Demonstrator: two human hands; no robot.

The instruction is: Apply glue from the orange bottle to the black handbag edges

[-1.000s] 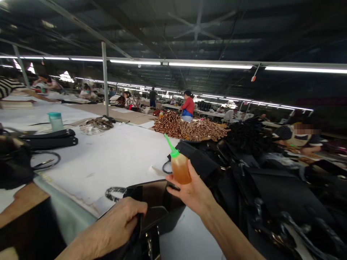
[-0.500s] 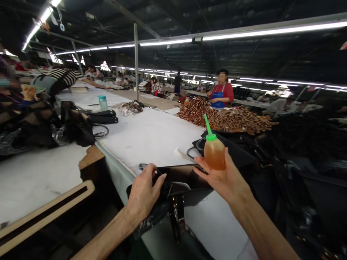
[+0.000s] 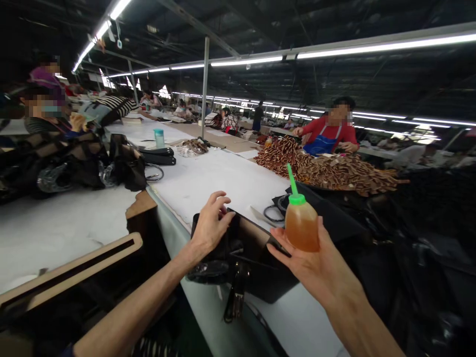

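Observation:
A squeeze bottle [image 3: 302, 225] of amber liquid, with a green cap and a long green spout, rests upright in my right hand [image 3: 316, 267]. The thumb is against its side, and the fingers spread out beneath it. My left hand [image 3: 211, 223] hovers at the left end of a black bag [image 3: 267, 277], its fingers loosely curled and apart from the thumb. Whether a fingertip touches the bag's edge, I cannot tell. The bag's brown inside shows between my hands, and a dark strap with metal fittings [image 3: 236, 292] hangs from its front.
The bag lies across a white-topped table [image 3: 219, 173]. Beyond stand a heap of brown leather strips [image 3: 327, 168] and a turquoise-lidded cup [image 3: 159, 139]. Black bags [image 3: 122, 161] line the left side; dark material fills the right. A co-worker in a blue apron [image 3: 327, 134] stands behind the heap.
My view has swung left. My left hand has lifted and its fingers have opened off the black material. The bag has turned, while the bottle stays in my right hand.

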